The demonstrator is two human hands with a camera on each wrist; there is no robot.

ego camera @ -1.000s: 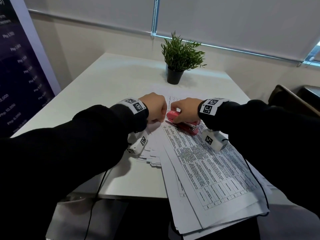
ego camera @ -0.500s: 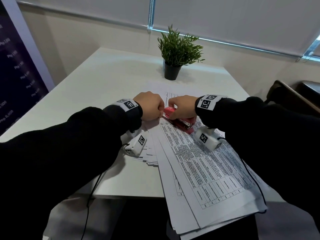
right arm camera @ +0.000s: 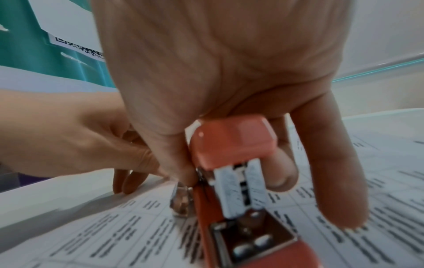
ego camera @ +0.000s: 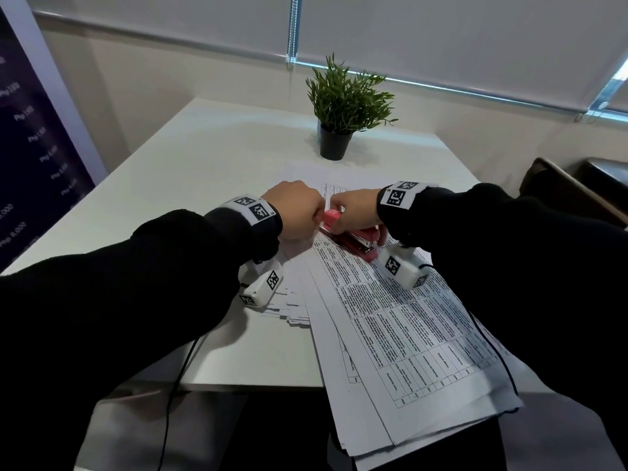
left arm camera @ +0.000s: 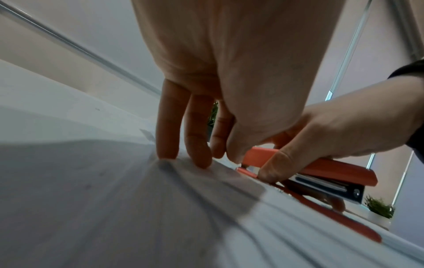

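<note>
Gripping the red stapler (ego camera: 353, 244) in the right hand (ego camera: 356, 212) — palm over the top, thumb down one flank, fingers down the other, plain from the right wrist view. Lying across the far corner of the printed sheets (ego camera: 390, 317), nose toward 10 o'clock and rear toward 4 o'clock in the head view, base on the paper. Cannot tell whether squeezed fully down. Pressing on that same corner with the left hand (ego camera: 295, 210), just at 9 o'clock of the stapler's nose — fingers (left arm camera: 169, 127) fairly straight, tips on the paper, nothing grasped. Fanned loosely past the near edge of the white table (ego camera: 204, 158), toward 5 o'clock, with smaller slips (ego camera: 289, 309) showing at 7 o'clock of the hands. Standing well apart at 12 o'clock, a potted plant (ego camera: 346, 107).
</note>
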